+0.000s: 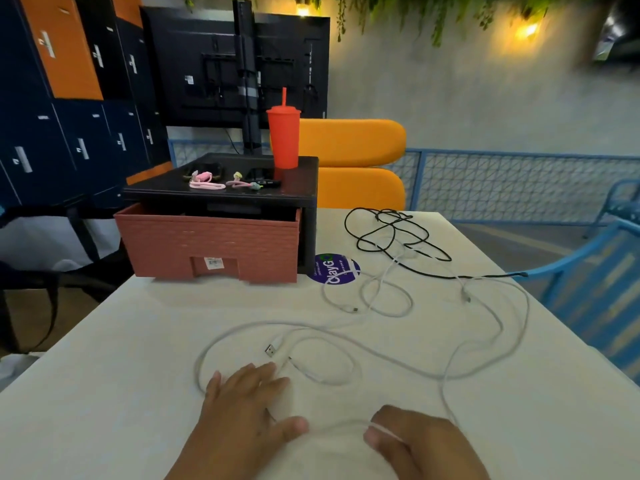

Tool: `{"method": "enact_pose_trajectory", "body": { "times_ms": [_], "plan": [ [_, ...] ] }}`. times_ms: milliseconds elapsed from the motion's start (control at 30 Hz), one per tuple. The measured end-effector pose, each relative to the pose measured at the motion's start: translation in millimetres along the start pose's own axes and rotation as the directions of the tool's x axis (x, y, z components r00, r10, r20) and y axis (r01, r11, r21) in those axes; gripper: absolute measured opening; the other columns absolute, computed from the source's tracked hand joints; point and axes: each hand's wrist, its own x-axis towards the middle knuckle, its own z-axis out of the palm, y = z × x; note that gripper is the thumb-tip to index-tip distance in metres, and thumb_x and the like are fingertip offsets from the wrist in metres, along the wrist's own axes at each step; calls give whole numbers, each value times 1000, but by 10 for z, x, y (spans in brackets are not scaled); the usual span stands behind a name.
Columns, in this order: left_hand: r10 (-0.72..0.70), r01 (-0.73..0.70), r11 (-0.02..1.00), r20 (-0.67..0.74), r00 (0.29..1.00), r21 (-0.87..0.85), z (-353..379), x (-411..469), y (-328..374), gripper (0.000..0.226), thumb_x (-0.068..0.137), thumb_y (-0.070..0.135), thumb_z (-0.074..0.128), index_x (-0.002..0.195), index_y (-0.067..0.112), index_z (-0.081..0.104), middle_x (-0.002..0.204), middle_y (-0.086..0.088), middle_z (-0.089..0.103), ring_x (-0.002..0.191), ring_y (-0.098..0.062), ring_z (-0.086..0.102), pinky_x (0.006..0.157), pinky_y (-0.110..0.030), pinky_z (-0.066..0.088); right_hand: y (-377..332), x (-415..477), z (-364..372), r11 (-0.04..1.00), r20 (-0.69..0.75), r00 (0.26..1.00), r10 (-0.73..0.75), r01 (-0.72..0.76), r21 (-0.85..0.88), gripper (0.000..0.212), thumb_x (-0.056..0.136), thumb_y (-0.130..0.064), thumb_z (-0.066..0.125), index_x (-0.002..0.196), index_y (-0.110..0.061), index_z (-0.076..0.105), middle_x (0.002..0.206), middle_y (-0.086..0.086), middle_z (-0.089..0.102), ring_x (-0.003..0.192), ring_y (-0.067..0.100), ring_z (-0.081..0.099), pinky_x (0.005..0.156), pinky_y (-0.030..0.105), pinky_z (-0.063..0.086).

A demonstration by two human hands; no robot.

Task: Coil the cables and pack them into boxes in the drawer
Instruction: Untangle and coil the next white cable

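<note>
A: Head view, left hand?
B: Lower centre, flat on the tabletop, fingers straight and apart, lying over a loop of white cable.
A: Right hand?
B: Lower right, fingers curled, pinching that white cable.
A: Elsewhere?
B: Cable sprawled uncoiled across centre and right; USB plug just above the left hand. Black cable tangled at centre right. Reddish drawer open, left of centre.
</note>
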Motion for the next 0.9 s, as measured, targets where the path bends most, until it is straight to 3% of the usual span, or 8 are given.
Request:
{"method": "enact_pose_trajectory", "body": {
  "times_ms": [67,133,233,300,400,533,767,900],
  "plan": [
    [12,-13,1000,21,1000,20,-36,-11,4,143,12,96,-21,139,48,24,153,23,9,142,-3,0,113,-41,-8,38,-45,-120,995,-33,997,-63,65,73,49,52,-78,18,89,-52,35,78,-38,51,91,1,53,74,12,40],
    [27,-27,999,0,1000,29,-42,-33,4,134,16,99,-14,134,52,29,145,29,13,142,-2,4,114,-41,-6,36,-17,-217,985,-111,992,-60,77,158,49,57,-82,28,86,-47,46,72,-26,57,72,0,54,64,15,42],
    [120,-147,981,-196,973,-126,14,-46,-57,54,52,77,16,93,61,47,122,33,39,124,2,38,112,-41,11,186,1,-254,987,-262,961,-85,118,110,36,75,-67,34,82,-37,52,64,-16,55,63,1,50,58,17,39],
    [97,-201,937,-340,935,-287,16,-41,-97,30,66,56,25,81,57,51,92,29,55,91,7,51,98,-30,32,289,49,-327,981,-288,940,-183,157,-112,43,88,-62,29,76,-28,53,62,-8,52,65,7,48,56,21,38],
    [5,-211,919,-525,851,-334,-26,-24,-127,33,78,49,31,81,33,59,82,22,53,82,-3,49,67,-17,36,437,101,-450,900,-287,931,-228,89,-427,44,95,-49,33,66,-25,56,59,-8,49,57,14,46,47,26,37],
    [-84,-184,905,-588,805,-382,-183,29,-127,15,92,17,55,79,24,58,89,11,54,82,0,52,72,-2,33,541,175,-651,785,-239,966,97,-222,-579,25,89,-38,54,74,-20,60,75,-2,46,68,25,55,53,33,46],
    [-167,-71,918,-543,823,-390,-634,238,81,38,96,31,46,73,3,57,56,-1,44,55,-15,41,53,-28,29,489,533,-1018,838,-238,897,373,-435,-328,30,95,-41,43,98,-20,64,84,2,55,70,19,52,64,30,39],
    [-125,-257,732,-495,860,-631,-889,366,340,21,95,18,48,86,16,67,80,2,64,74,-10,55,62,-19,39,364,753,-1106,948,-317,896,310,-316,33,22,94,-29,50,88,-15,66,80,9,65,76,25,63,66,31,40]
  ]
}}
